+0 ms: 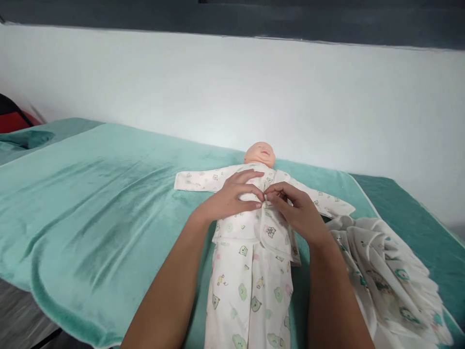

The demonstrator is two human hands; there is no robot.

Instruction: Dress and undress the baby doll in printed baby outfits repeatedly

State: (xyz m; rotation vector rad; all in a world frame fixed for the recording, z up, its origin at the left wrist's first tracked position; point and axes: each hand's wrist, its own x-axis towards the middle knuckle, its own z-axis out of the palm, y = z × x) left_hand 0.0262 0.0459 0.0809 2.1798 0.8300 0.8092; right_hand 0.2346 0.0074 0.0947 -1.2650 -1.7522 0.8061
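Note:
A baby doll (pixel 259 154) lies on its back, wearing a white long-sleeved baby shirt (pixel 236 235) with small animal prints and matching trousers (pixel 232 295). Over the chest, my left hand (pixel 238 194) pinches the shirt's front edge between thumb and index finger, its other fingers resting spread on the cloth. Opposite it, my right hand (pixel 296 206) is closed on the overlapping front flap, fingertips almost touching those of the left. Whatever fastener lies between the fingertips is too small to make out. Both sleeves stretch out sideways, and the lower front flap hangs loose.
A teal plush blanket (pixel 109 194) with wrinkles covers the surface under the doll. To the right lies a bunched white printed cloth (pixel 388 276). Behind stands a white wall (pixel 181 82); a red and black object (pixel 12 116) shows at the far left.

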